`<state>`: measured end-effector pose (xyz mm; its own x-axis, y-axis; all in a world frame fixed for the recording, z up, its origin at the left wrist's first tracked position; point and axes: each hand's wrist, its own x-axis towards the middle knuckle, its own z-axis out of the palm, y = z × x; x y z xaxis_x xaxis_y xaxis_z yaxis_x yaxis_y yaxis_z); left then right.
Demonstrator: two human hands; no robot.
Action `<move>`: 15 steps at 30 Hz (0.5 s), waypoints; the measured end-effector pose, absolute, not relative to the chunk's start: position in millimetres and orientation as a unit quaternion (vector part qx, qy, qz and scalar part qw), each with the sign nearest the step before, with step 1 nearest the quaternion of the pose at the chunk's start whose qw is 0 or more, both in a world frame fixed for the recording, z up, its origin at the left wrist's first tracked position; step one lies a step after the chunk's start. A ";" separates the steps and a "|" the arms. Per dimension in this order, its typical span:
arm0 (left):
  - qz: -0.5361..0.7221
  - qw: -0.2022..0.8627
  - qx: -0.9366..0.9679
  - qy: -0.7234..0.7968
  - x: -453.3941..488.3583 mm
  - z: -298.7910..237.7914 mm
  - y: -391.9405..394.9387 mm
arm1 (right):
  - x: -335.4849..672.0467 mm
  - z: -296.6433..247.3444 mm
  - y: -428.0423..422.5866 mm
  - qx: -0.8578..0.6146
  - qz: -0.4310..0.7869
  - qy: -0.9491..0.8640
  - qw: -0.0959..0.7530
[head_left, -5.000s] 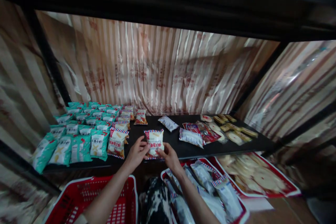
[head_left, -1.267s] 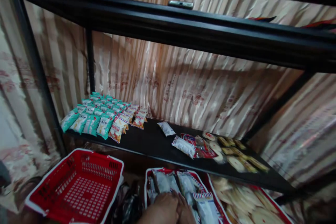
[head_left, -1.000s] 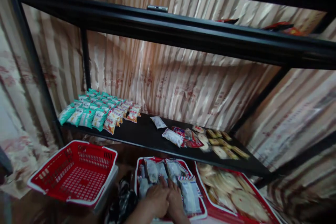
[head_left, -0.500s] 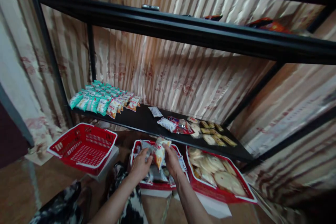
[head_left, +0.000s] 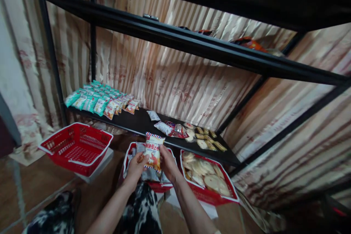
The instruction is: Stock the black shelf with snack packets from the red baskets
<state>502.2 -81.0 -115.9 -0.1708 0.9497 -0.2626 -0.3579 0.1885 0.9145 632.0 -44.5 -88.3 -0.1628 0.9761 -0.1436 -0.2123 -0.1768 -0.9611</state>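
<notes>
Between my two hands is a white and orange snack packet (head_left: 153,151) with a striped top edge and red lettering, its front facing me. My left hand (head_left: 136,166) is closed on its left side, and my right hand (head_left: 168,161) grips its right edge. Below them sits a red basket (head_left: 126,161) with a white rim, holding silvery packets (head_left: 150,175); the hands hide part of it. On the low black shelf (head_left: 131,120), teal packets (head_left: 89,97) stand in rows at the left, with orange and white packets (head_left: 112,108) like the held one beside them.
An empty-looking red basket (head_left: 79,168) stands at the left on a white support. Another red basket (head_left: 211,199) at the right holds round pale packaged pieces (head_left: 216,184). White packets (head_left: 163,128), a red packet (head_left: 178,131) and gold packets (head_left: 211,142) lie on the shelf. A higher shelf (head_left: 170,36) runs above.
My hands have raised the snack packet slightly and turned its printed front toward me. The whole view has shifted, so the shelf and baskets appear further left.
</notes>
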 end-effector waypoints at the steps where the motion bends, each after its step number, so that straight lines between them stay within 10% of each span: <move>1: 0.574 0.568 0.282 0.518 504.3 -116.4 -82.7 | 634.6 -87.6 -49.3 -0.446 0.630 -0.437 0.462; 15: 0.460 0.639 0.360 0.500 598.8 -149.3 -76.3 | 731.0 -110.2 -84.5 -0.513 0.597 -0.372 0.493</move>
